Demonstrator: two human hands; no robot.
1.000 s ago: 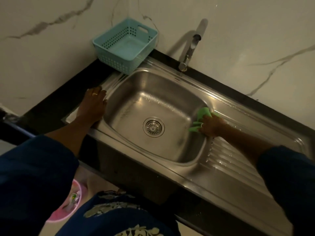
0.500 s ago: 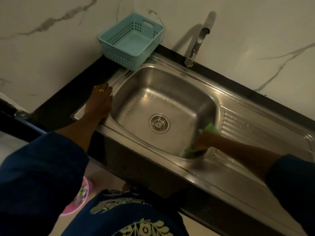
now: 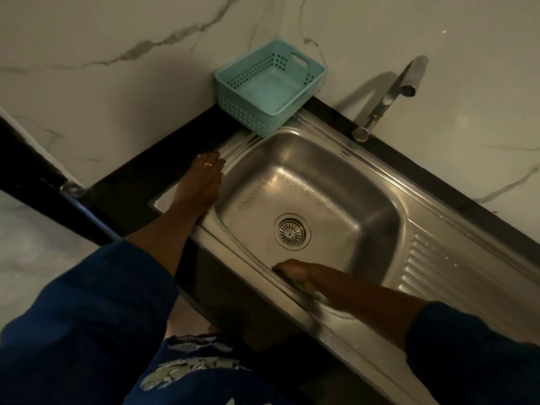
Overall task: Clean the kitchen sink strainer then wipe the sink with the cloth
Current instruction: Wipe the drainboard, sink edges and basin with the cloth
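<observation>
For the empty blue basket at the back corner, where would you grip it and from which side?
Grip the blue basket by the handle slot in its end wall nearest the faucet, coming from above. It sits upright and open-topped, tight against the wall, its front corner over the sink rim, so the rim and slot are the free holds.

Black bench (image 3: 137,182) set against marble wall, steel sink (image 3: 455,258) inset, teal basket (image 3: 268,89) placed at its far corner

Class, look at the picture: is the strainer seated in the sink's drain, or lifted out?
Seated: the strainer lies flush in the drain at the basin's bottom, untouched by either hand.
</observation>
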